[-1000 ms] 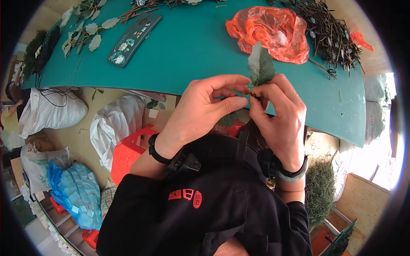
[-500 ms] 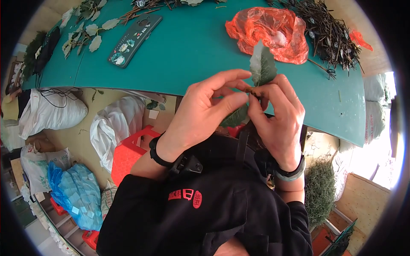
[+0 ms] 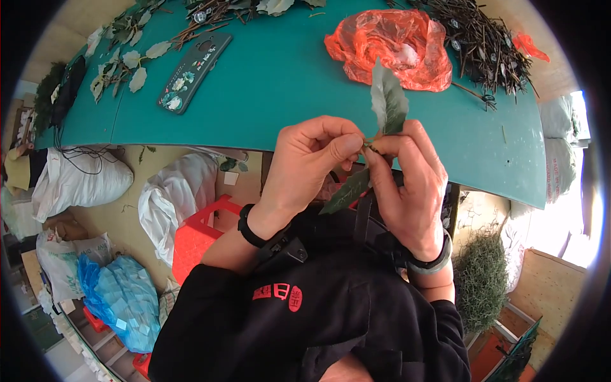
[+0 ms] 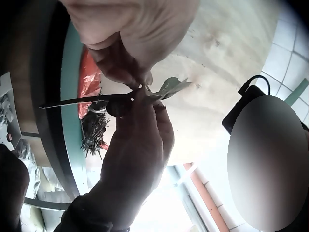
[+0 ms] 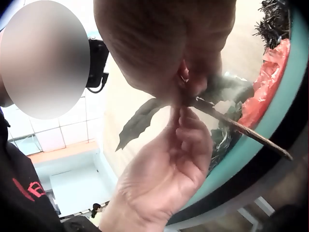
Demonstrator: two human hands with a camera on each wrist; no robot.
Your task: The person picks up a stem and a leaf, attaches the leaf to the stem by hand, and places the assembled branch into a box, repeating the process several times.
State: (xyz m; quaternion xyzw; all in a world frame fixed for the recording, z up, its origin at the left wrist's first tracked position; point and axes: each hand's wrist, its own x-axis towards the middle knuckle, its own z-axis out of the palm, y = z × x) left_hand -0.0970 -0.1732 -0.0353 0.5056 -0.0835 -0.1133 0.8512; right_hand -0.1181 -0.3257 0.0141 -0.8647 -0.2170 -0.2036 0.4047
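In front of the apron, both hands meet at a leafy stem. My right hand (image 3: 414, 184) pinches the stem between thumb and curled fingers. From the other side, my left hand (image 3: 305, 169) brings its thumb and index finger together at the joint where the leaves leave the stem. One green toothed leaf (image 3: 389, 105) stands up above the fingers. A second leaf (image 3: 347, 193) hangs below them. The bare brown end of the stem (image 5: 246, 130) sticks out past the right hand in the right wrist view. The fingers hide the joint itself.
The green table (image 3: 267, 95) carries a crumpled red plastic bag (image 3: 382, 44), a heap of dark stems (image 3: 490, 44), a flower-patterned phone (image 3: 194, 73) and leafy sprigs (image 3: 137, 60). A red stool (image 3: 197, 239) and white sacks (image 3: 175, 194) stand below on the left.
My left thumb and index finger, earlier apart, have come together at the stem. The lower leaf shows more fully below the hands. The head view has shifted slightly.
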